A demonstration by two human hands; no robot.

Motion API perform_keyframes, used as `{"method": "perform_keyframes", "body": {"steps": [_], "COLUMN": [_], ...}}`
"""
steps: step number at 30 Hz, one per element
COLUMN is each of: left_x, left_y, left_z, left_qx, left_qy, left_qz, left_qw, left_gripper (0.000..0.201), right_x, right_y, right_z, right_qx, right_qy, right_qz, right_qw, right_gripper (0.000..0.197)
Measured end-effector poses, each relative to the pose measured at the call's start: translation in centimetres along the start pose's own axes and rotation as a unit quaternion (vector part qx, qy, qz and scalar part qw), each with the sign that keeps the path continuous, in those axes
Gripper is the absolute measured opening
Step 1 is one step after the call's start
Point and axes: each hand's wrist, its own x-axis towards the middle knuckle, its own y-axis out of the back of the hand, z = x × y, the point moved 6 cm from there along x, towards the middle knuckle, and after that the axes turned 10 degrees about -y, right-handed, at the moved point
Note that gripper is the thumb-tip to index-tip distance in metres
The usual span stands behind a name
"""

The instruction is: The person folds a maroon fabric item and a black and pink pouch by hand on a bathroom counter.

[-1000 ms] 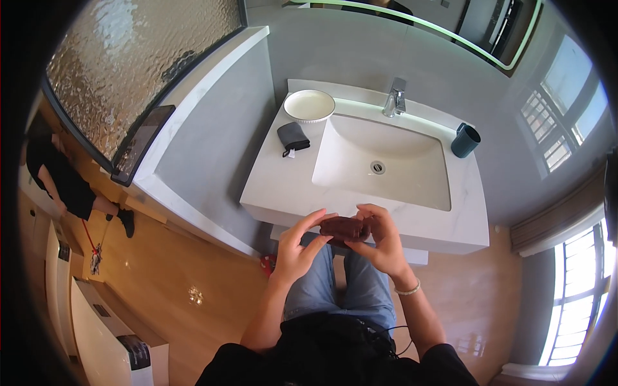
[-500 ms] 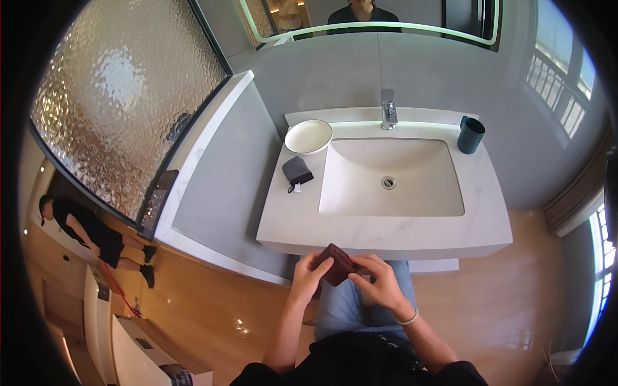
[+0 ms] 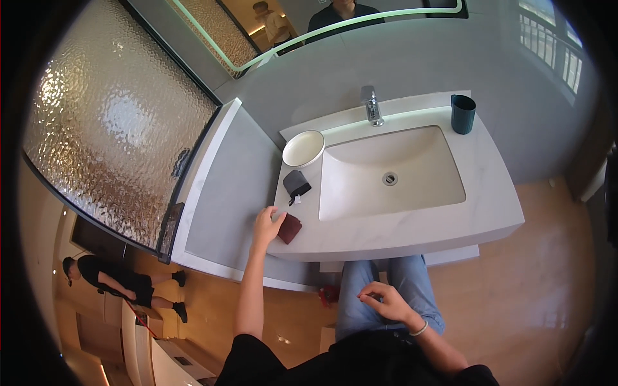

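Left hand (image 3: 266, 223) reaches out to the front left corner of the white marble-look vanity counter (image 3: 489, 193). Fingers spread loosely and laid on the near edge of a small dark red folded wallet-like item (image 3: 290, 228). The item lies flat on the counter by the corner; the hand covers its left side, so whether it is pinched or only touched cannot be told. Material hard to make out: leather or cloth.

Right hand (image 3: 383, 301) low over the lap in blue jeans, well apart from the counter, fingers loosely curled, nothing seen in it. Pale bracelet at the wrist.

Just beyond the red item: a small dark grey pouch (image 3: 297, 183) with a pale tag, lying flat. Behind that, a round white shallow dish (image 3: 303, 148), inside looks bare. Rectangular white sink basin (image 3: 389, 170) with round drain at centre. Chrome tap (image 3: 371, 105) at the back edge. Dark teal cup (image 3: 463, 113) upright at the back right corner; its contents cannot be seen.

Mirror with lit edge (image 3: 335, 26) cut off at the top. Textured glass panel (image 3: 109, 122) on the left.
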Motion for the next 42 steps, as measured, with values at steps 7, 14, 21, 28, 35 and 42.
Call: {"method": "perform_keyframes", "body": {"steps": [7, 14, 21, 28, 35, 42], "left_x": [6.4, 7.0, 4.2, 2.5, -1.2, -4.7], "left_y": [-1.8, 4.5, 15.1, 12.6, 4.3, 0.0], "left_z": [5.3, 11.5, 20.0, 26.7, 28.2, 29.5], "left_qx": [-0.108, -0.205, -0.438, -0.693, -0.768, -0.789], "left_qy": [0.068, -0.012, -0.163, -0.110, 0.099, 0.096], "left_qz": [-0.020, 0.121, 0.114, 0.095, 0.162, -0.035], "left_qw": [0.992, 0.971, 0.877, 0.706, 0.612, 0.606], "left_gripper": [0.038, 0.020, 0.026, 0.033, 0.047, 0.059], "right_x": [-0.2, -1.9, 2.4, 8.4, 8.1, 5.9], "right_y": [1.2, 2.9, 10.0, 6.9, 6.7, 7.6], "right_z": [1.8, 1.3, -10.7, -18.4, -14.6, -16.2], "right_qx": [0.028, 0.089, -0.048, 0.119, 0.135, -0.038], "right_qy": [-0.035, -0.059, 0.116, 0.119, 0.000, 0.025], "right_qz": [0.016, 0.033, 0.165, 0.006, 0.112, 0.165], "right_qw": [0.999, 0.994, 0.978, 0.986, 0.985, 0.985], "right_gripper": [0.016, 0.014, 0.037, 0.051, 0.041, 0.047]}}
